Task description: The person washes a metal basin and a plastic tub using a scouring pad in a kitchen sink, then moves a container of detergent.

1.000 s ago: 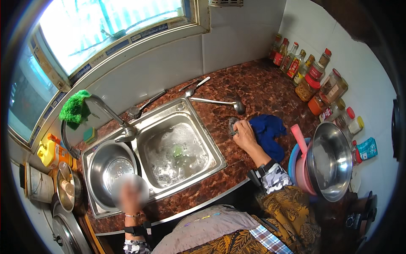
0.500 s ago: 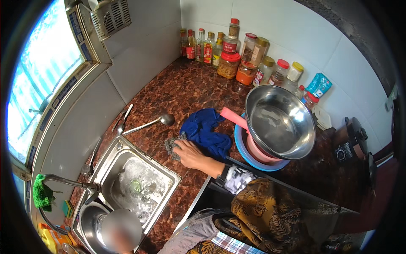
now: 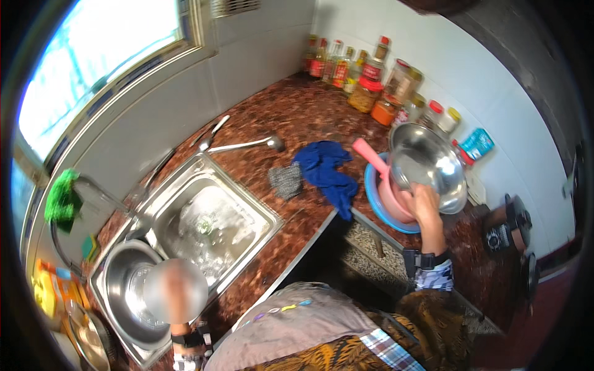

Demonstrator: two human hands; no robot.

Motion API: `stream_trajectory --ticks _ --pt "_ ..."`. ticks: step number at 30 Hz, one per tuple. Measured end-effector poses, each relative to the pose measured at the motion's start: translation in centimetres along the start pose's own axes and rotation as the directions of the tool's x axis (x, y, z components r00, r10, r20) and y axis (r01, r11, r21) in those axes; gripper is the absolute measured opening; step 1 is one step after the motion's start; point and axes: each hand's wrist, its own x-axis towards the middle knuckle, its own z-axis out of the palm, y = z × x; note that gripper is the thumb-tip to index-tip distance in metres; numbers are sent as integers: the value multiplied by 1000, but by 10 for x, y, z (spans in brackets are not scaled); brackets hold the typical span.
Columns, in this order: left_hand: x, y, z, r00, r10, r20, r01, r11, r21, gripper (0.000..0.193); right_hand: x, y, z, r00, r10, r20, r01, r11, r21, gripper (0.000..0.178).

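Biggest thing here is the brown marbled counter (image 3: 272,108), with a double sink (image 3: 250,201) set into it; the right-hand compartment has sudsy water in the bottom. A metal basin (image 3: 117,284) sits in the left compartment. Over by the other side, a steel bowl (image 3: 421,151) is tilted above a blue basin (image 3: 372,191) with a pink pot (image 3: 391,196) inside it, pink handle poking out toward the wall side.

The right hand (image 3: 424,203) has its fingers closed over the near rim of that steel bowl, so it's a narrow pinch-type hold. The left hand (image 3: 176,290) is at the near side of the metal basin in the sink (it's under a round blur, so I can't tell whether it's gripping anything).

Going smaller: a crumpled blue cloth (image 3: 328,170) lies between sink and basin, one end reaching the counter's front edge. A metal ladle (image 3: 241,146) lies behind the sink corner, and a gray mesh scrubber (image 3: 286,181) is right beside the cloth.
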Motion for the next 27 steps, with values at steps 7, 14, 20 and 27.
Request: stream_trajectory --ticks 7,14,20,27 --pt "34 138 -37 985 -117 130 167 851 -498 39 -36 -18 -37 811 -469 -351 477 876 -68 12" --pt "46 183 -24 825 145 547 474 349 -808 85 -71 -171 -56 411 -863 -293 895 443 -50 15" --pt "54 168 -17 834 -49 549 535 -166 -828 47 -94 -278 20 -18 -982 -188 999 -26 44 7" --pt "46 109 -5 784 -503 364 470 98 -877 25 -75 -326 67 -206 -932 -299 942 -271 197 19"
